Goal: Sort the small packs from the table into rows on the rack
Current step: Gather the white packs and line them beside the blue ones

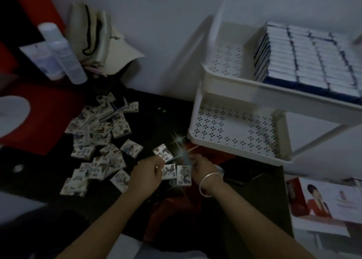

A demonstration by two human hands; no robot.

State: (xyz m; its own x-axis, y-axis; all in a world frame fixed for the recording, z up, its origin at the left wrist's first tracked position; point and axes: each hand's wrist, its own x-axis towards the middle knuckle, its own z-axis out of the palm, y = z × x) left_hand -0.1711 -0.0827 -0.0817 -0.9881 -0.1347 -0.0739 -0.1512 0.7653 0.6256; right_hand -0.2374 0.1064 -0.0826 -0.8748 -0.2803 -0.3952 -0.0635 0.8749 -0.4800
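Littering the table (162,121), white illustrated packs (100,135)

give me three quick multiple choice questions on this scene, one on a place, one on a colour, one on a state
1. Where on the rack do packs already stand in rows?
A) top shelf
B) lower shelf
C) the floor

2. What colour is the rack?
A) red
B) white
C) green

3. What is the left hand doing?
A) lying flat
B) gripping a bottle
C) pinching a pack

Answers:
1 A, the rowed packs fill the right part of the top shelf.
2 B, the perforated rack is white.
3 C, its fingertips hold one tilted pack.
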